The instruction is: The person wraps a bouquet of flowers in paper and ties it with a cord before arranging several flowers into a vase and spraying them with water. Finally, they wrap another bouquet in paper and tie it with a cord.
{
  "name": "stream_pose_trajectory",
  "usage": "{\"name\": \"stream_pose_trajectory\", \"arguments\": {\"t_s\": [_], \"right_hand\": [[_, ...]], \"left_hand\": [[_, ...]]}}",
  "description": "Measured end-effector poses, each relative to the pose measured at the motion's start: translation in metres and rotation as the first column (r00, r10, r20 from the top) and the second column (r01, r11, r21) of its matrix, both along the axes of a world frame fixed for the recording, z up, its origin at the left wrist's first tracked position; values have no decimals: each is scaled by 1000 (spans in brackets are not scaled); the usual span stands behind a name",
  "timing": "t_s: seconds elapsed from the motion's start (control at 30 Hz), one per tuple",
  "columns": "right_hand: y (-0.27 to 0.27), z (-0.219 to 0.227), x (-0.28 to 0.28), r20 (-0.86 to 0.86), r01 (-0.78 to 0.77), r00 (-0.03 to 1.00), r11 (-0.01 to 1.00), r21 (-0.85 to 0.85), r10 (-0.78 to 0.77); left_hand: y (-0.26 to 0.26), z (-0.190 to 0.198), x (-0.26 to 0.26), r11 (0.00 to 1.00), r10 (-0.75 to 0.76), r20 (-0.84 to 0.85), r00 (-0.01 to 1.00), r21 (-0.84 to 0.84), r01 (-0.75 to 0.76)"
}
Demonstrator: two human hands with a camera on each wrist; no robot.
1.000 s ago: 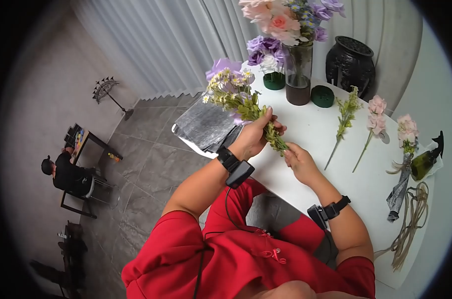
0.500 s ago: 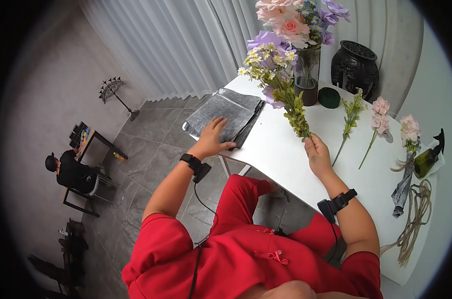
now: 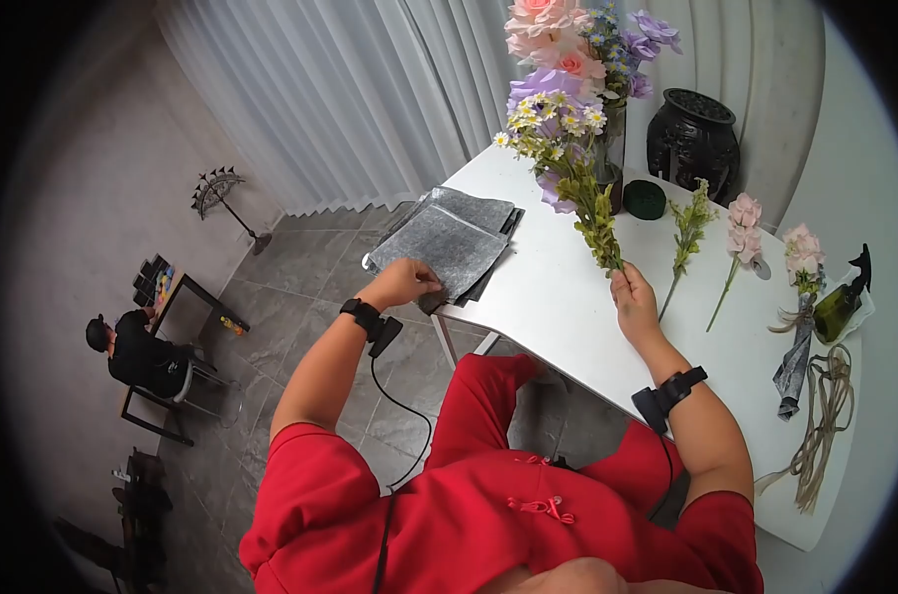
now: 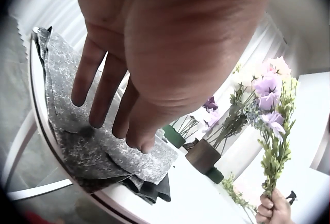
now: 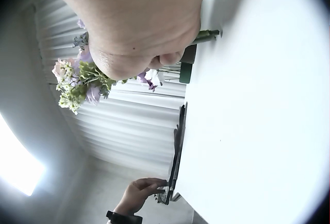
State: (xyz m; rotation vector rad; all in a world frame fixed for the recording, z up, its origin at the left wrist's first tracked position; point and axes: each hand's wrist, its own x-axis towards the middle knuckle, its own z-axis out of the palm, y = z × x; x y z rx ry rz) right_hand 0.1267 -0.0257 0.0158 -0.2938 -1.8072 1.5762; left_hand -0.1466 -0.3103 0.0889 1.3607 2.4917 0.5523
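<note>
My right hand [image 3: 639, 305] grips the stems of a flower bunch [image 3: 595, 213] with small white daisies, large purple blooms and green leaves. The bunch stands upright above the table, its cut ends showing below the hand in the right wrist view. My left hand [image 3: 399, 283] is at the near left corner of a stack of grey wrapping sheets [image 3: 444, 236], where thumb and fingertips pinch a dark corner. In the left wrist view, the other fingers of that hand [image 4: 170, 44] spread over the mottled grey sheets [image 4: 77, 147].
A glass vase [image 3: 612, 139] of pink and purple flowers stands behind the bunch, beside green floral foam [image 3: 645, 199]. Single stems, a wrapped pink flower [image 3: 803, 252], a green spray bottle [image 3: 843, 309] and raffia strands [image 3: 823, 421] lie rightward. The white table [image 3: 548, 287] ends near my legs.
My left hand has let go of the stems and moved left to the grey sheets, where its fingers have closed at the corner. My right hand has carried the bunch rightward and upright.
</note>
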Motion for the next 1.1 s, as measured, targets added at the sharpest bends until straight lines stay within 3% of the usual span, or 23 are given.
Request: {"name": "stream_pose_trajectory", "arguments": {"t_s": [0.07,0.17,0.23,0.37,0.43,0.5,0.6,0.73,0.83,0.9,0.97,1.03,1.1], "right_hand": [[4,-3,0,-8,5,1000,1000,-9,-5],[5,-3,0,1,5,1000,1000,6,-5],[5,-2,1,13,17,1000,1000,18,-17],[9,-3,3,14,43,999,996,74,-44],[11,-6,2,27,64,997,996,56,-66],[13,-6,1,29,60,998,997,52,-61],[14,-6,0,25,56,998,997,49,-58],[16,-6,0,5,69,998,997,40,-69],[15,-5,1,-24,138,990,990,-18,-138],[18,-1,1,-147,219,965,976,-9,-218],[12,22,12,-95,297,951,955,20,-294],[12,34,24,-107,299,946,951,-76,-306],[10,40,47,-58,361,930,932,-25,-362]], "left_hand": [[5,5,7,996,85,53,995,-7,-85],[32,-8,20,982,11,-293,956,186,46],[56,-28,34,946,104,-481,871,319,64],[78,-42,37,980,154,-483,862,184,-72],[76,-40,23,986,154,-387,909,117,-117],[70,-37,4,986,120,-334,935,153,-72],[55,-21,-7,947,266,-154,952,226,-228],[34,17,-4,932,265,-106,958,282,-226],[39,57,40,919,137,-42,990,377,-112],[57,62,72,910,-41,-176,984,400,109],[83,62,102,878,-140,-141,980,439,189],[112,49,122,863,-263,-36,964,439,251],[138,30,139,822,-415,132,900,478,309]]}}
